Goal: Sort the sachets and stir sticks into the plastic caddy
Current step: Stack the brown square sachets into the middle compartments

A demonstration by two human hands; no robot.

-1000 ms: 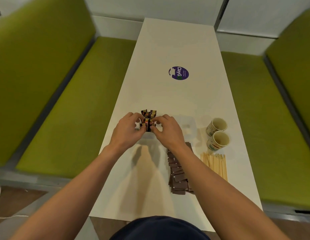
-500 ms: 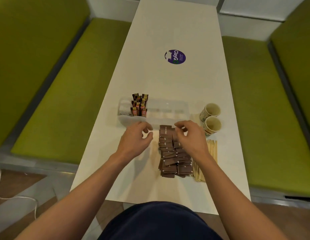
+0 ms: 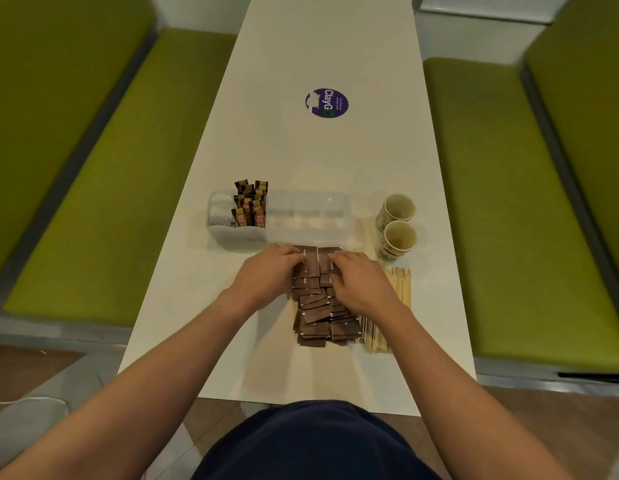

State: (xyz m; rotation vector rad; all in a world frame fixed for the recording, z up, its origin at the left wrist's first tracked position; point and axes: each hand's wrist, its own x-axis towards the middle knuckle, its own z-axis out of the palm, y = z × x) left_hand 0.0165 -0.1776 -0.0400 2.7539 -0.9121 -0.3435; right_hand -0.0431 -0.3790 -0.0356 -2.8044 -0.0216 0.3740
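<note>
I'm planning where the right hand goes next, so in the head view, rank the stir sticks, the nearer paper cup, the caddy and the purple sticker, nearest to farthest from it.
From the right hand:
1. Stir sticks, just to its right on the table.
2. Nearer paper cup, ahead and to the right.
3. Plastic caddy, ahead, stretching left.
4. Purple sticker, far up the table's middle.

Bare forearms, dark navy garment (image 3: 315, 441) below

Brown sachets (image 3: 318, 306), green benches (image 3: 104, 188)
</note>
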